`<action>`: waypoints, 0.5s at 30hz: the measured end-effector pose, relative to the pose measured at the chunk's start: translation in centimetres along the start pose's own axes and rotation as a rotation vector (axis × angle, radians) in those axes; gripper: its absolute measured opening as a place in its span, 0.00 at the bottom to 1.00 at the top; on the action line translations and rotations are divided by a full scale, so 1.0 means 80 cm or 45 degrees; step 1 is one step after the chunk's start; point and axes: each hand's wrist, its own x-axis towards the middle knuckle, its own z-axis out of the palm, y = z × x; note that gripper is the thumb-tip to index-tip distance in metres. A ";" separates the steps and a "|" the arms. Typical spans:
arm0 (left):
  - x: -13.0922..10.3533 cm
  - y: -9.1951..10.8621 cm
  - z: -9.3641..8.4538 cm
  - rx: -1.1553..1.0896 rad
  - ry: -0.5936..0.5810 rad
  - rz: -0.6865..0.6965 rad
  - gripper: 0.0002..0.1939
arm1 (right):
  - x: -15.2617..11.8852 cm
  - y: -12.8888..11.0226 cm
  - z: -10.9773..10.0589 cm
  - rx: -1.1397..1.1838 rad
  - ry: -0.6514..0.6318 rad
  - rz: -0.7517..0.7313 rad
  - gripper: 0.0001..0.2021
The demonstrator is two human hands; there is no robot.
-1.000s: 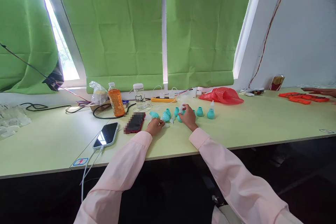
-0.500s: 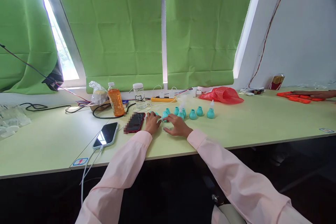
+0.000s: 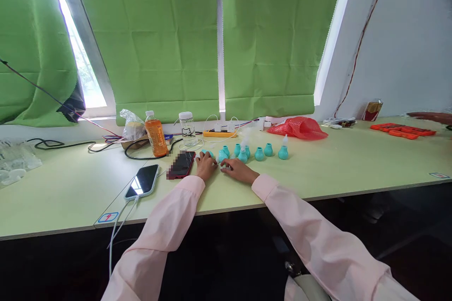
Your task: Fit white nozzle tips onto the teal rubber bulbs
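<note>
Several small teal bulbs stand on the pale table, among them one right of my hands and one with a clear tip farther right. My left hand rests on the table just right of the dark red-edged phone, its fingers curled down; whether it holds anything is hidden. Beside it, my right hand has its thumb and fingers pinched together over something small and clear that I cannot make out. A teal bulb stands just behind the fingertips.
A white phone with cables lies left. Behind are an orange bottle, a clear jar, a yellow power strip and red plastic wrap. Orange pieces lie far right, near another person's hand.
My right hand's fingers have drawn down and closed toward the tabletop, away from the teal bulb. At the far right, the other person's hand has pulled back from the orange pieces.
</note>
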 end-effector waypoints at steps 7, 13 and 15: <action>0.003 0.002 0.003 0.012 -0.001 0.014 0.08 | 0.001 0.005 -0.002 0.111 -0.016 0.030 0.10; 0.004 0.001 0.002 0.022 -0.015 0.054 0.07 | 0.002 0.011 0.001 0.130 0.016 0.076 0.13; 0.004 0.001 0.002 0.020 -0.012 0.062 0.07 | 0.004 0.013 0.002 0.125 0.042 0.097 0.12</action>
